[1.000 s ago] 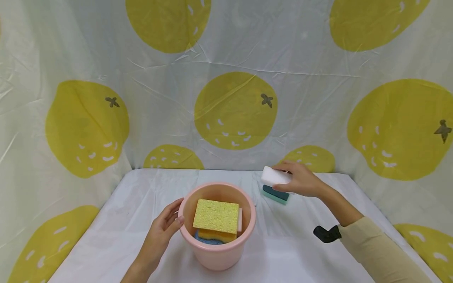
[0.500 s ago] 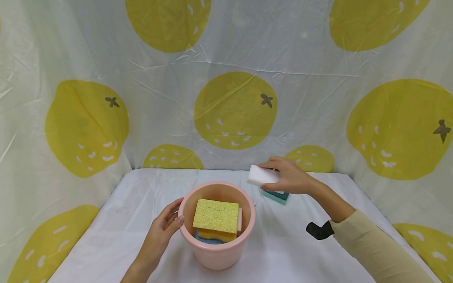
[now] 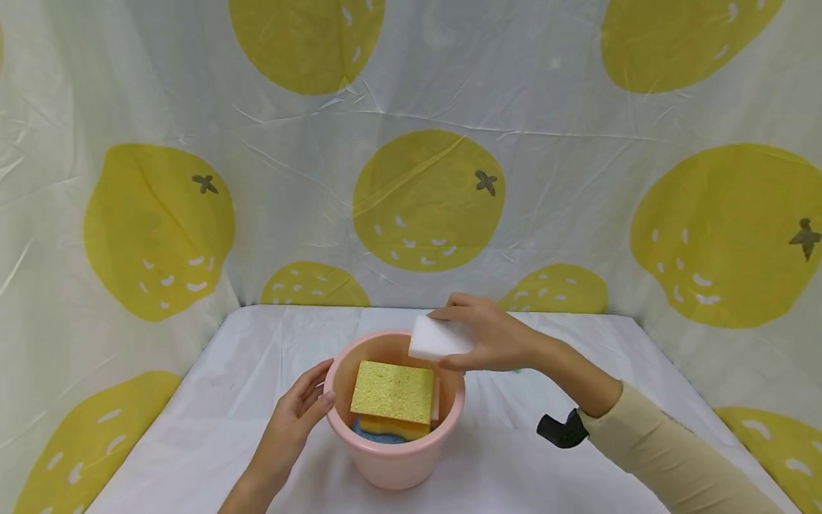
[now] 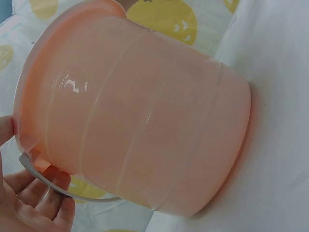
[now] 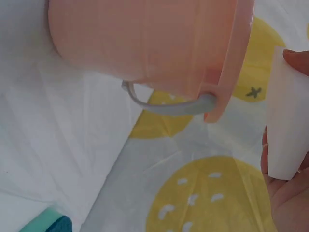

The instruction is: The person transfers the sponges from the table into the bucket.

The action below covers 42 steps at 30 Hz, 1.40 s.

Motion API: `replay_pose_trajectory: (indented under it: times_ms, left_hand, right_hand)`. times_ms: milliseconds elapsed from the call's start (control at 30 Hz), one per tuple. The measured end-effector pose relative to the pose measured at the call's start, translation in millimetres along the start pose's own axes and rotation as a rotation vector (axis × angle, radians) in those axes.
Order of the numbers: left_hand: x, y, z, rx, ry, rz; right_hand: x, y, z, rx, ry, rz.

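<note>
A pink bucket (image 3: 398, 467) stands upright on the white-covered table. Inside it lie a yellow sponge (image 3: 393, 389) on top, an orange-yellow one under it, a blue piece (image 3: 379, 433) and a pale pink edge at the right. My left hand (image 3: 292, 414) holds the bucket's left rim, its fingers beside the grey handle (image 4: 67, 193) in the left wrist view. A white sponge block (image 3: 439, 338) is pinched between thumb and fingers of my right hand (image 3: 491, 335), over the bucket's far right rim. The right wrist view shows this block (image 5: 287, 116) apart from the bucket.
A teal and dark green sponge (image 5: 48, 223) lies on the table to the right of the bucket, mostly hidden behind my right hand in the head view. A lemon-print curtain (image 3: 427, 200) hangs behind and at both sides of the table.
My right hand has carried the white sponge block leftward, from above the teal sponge to over the bucket's rim. The left hand and bucket have stayed in place.
</note>
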<state>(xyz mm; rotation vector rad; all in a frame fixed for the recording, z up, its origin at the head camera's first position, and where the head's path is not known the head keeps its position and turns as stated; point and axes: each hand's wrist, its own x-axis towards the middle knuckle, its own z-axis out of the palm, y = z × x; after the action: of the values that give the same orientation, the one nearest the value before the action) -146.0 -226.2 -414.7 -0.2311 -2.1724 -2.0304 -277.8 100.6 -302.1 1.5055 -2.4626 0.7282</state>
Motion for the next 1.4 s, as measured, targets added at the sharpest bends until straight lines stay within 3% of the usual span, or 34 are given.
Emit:
replay_pose_trajectory:
  times_ms: [567,833,1067,1400]
  left_hand:
    - [1.8,-1.4,-0.4,0.010,-0.011,0.009]
    - [0.2,-1.1,-2.8,0.013,-0.014,0.022]
    - [-0.6,-3.1,-1.5,0.019,-0.002,0.008]
    - [0.7,-2.5,-1.8,0.025,-0.014,0.040]
  right_hand:
    - [28.2,-36.9,25.3,0.047,-0.140,-0.054]
    - [33.6,-54.3,35.5,0.134,-0.224,-0.101]
    - [31.9,-55.6,43.2,0.113,-0.257,-0.078]
    - [34.6,-55.2,47.4,0.122,-0.267,-0.144]
